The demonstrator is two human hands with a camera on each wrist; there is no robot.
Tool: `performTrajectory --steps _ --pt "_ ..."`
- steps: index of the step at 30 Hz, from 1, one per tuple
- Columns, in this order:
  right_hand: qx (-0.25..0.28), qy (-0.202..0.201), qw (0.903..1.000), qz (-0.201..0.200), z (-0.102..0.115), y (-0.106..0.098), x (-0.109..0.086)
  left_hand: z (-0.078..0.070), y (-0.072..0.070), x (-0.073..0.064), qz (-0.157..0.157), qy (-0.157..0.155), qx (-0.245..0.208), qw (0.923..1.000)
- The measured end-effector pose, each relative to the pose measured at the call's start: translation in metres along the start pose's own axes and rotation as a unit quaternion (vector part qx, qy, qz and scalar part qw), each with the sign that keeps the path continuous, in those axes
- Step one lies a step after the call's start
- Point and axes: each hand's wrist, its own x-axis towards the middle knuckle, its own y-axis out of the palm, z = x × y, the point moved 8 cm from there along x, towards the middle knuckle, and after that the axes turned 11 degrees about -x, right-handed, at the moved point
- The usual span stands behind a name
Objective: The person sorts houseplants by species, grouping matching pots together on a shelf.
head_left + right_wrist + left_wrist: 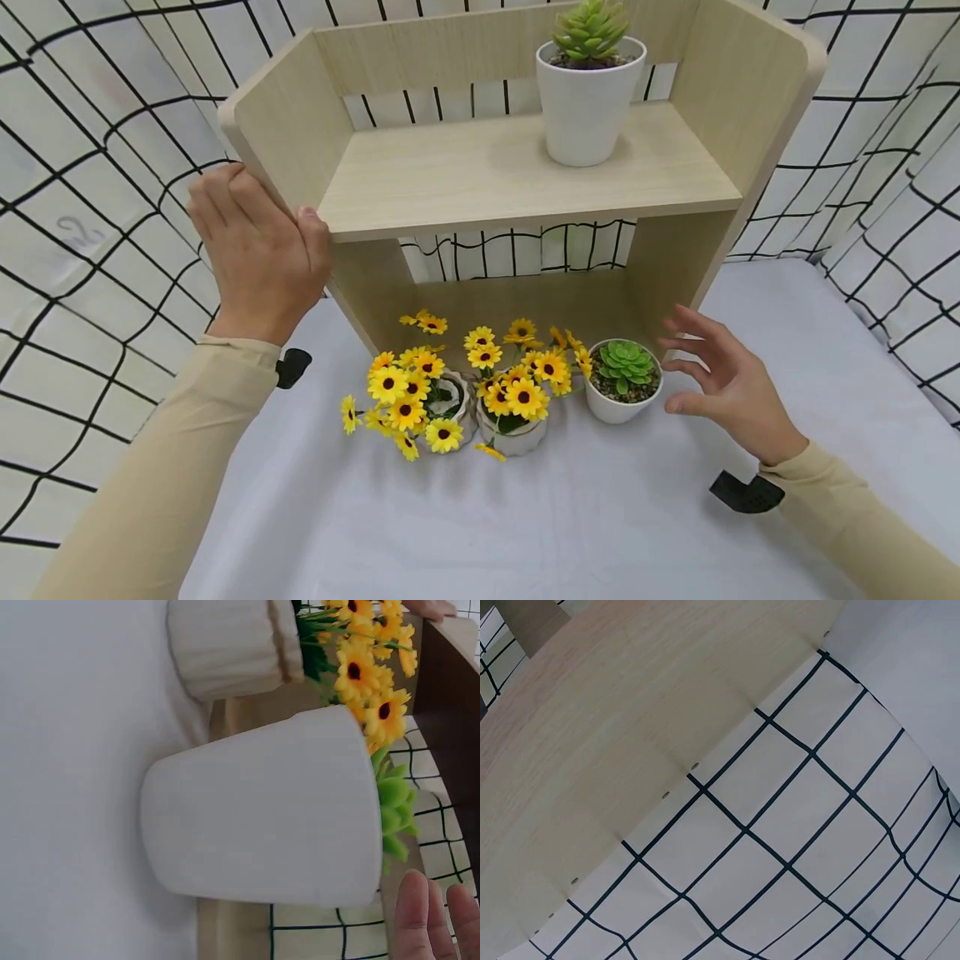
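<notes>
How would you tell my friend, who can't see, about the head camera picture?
A person's left hand grips the side of a wooden shelf; the right hand curves beside a small potted succulent. Two pots of yellow flowers stand alongside, and another potted succulent sits on the shelf.

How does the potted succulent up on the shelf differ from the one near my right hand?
The upper succulent stands on the wooden shelf; the lower succulent stands on the white cloth. The upper one's leaves look pointed and upright; the lower one's form a flatter rosette. Both are green, potted in white.
</notes>
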Motion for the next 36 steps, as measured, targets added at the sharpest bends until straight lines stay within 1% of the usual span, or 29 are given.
performTrajectory --steps 3,8,14,18,23,25,30,34,36 --pt "-0.003 0.008 1.0000 -0.002 -0.009 -0.002 -0.005 0.000 0.000 0.000 0.002 0.002 0.000 1.0000" --pt "-0.026 0.033 0.9991 -0.006 -0.022 -0.003 -0.014 -0.001 0.000 0.001 0.001 -0.001 -0.002 1.0000" --pt "-0.041 0.047 0.9981 0.003 -0.038 0.000 -0.020 -0.001 0.000 0.001 0.001 -0.004 -0.001 1.0000" --pt "-0.066 0.064 0.9958 0.006 -0.049 0.003 -0.020 -0.001 0.000 0.001 -0.001 -0.006 -0.002 1.0000" --pt "-0.114 0.086 0.9898 0.006 -0.060 0.006 -0.022 -0.001 0.000 0.000 0.000 -0.006 -0.002 1.0000" --pt "-0.123 0.093 0.9880 0.005 -0.063 0.007 -0.022 -0.001 0.000 0.000 -0.001 -0.006 -0.002 1.0000" --pt "-0.120 0.107 0.9871 0.000 -0.069 0.008 -0.020 0.000 0.000 0.000 -0.002 -0.007 -0.004 1.0000" --pt "-0.127 0.114 0.9854 0.001 -0.074 0.010 -0.018 0.000 0.000 0.000 0.000 -0.008 -0.007 0.9999" --pt "-0.121 0.118 0.9857 0.003 -0.077 0.012 -0.018 0.000 0.000 0.000 0.000 -0.008 -0.007 0.9999"
